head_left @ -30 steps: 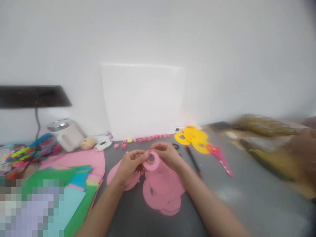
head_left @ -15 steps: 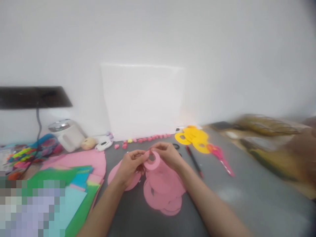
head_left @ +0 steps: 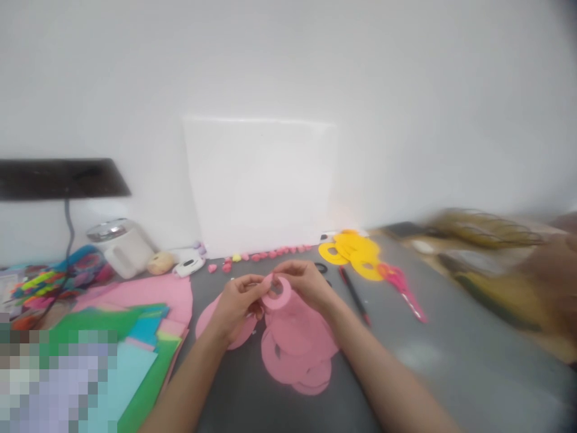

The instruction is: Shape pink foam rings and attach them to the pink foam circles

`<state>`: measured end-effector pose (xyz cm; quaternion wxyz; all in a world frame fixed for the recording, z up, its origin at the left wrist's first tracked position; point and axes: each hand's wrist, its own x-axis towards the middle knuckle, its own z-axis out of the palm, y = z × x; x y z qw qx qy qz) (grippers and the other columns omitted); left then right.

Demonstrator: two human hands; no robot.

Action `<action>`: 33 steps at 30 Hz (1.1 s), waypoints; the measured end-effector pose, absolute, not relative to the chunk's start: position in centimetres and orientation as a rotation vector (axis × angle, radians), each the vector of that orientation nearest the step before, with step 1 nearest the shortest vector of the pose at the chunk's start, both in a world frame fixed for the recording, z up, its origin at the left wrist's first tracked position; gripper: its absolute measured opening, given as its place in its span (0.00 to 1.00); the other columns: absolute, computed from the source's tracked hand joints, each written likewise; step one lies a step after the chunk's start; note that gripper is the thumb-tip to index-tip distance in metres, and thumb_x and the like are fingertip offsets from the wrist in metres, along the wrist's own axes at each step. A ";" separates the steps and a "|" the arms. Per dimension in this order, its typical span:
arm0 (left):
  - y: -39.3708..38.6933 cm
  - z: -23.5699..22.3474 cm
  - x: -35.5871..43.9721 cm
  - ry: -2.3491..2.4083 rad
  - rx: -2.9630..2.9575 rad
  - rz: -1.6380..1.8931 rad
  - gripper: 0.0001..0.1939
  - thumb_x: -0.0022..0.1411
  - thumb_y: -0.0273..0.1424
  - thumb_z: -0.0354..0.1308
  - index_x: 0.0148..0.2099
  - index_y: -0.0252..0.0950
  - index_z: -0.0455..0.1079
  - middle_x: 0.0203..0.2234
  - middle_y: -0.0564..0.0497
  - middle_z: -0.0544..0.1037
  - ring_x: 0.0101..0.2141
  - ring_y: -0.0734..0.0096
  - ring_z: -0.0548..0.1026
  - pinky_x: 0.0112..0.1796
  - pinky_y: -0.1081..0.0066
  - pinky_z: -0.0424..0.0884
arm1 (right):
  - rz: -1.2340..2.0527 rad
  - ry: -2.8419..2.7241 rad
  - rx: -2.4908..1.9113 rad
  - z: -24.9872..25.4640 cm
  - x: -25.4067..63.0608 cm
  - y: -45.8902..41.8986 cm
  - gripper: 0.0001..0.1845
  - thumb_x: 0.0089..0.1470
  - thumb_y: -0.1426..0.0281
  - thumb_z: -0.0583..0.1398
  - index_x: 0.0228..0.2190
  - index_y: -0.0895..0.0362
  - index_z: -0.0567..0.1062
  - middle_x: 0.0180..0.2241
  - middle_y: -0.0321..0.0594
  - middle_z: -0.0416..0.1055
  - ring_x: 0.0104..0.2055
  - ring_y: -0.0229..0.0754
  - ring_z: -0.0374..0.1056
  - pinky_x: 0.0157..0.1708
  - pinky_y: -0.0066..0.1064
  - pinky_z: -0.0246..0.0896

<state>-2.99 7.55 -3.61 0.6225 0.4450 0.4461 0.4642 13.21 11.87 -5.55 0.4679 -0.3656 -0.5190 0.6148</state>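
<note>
Between my two hands is a small pink paper ring (head_left: 283,296), raised above the table. My left hand (head_left: 240,302) pinches its left edge between thumb and fingers. At the ring's upper right, my right hand (head_left: 303,280) grips the rim with its fingertips. Beneath and to the right lies an overlapping pile of pink paper rings (head_left: 279,361), some with visible holes. Another pink paper disc (head_left: 208,319) lies partly hidden under my left hand.
Yellow paper rings (head_left: 366,261), pink-handled scissors (head_left: 401,287) and a black pen (head_left: 354,294) lie on the right. Coloured paper sheets (head_left: 139,361) cover the left side. Small pink pieces (head_left: 265,254) line the wall. A white appliance (head_left: 124,249) stands at the back left.
Almost nothing differs. Both hands keep their hold on the pink paper ring, and the view has shifted very slightly.
</note>
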 end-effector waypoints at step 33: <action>7.2 -3.3 -2.7 0.998 0.986 1.066 0.15 0.45 0.37 0.67 0.31 0.30 0.72 0.20 0.51 0.74 0.15 0.79 0.67 0.16 0.78 0.60 | 1.531 -1.288 -0.883 -5.5 13.2 11.8 0.13 0.34 0.65 0.69 0.24 0.59 0.76 0.22 0.36 0.72 0.23 0.35 0.65 0.26 0.27 0.61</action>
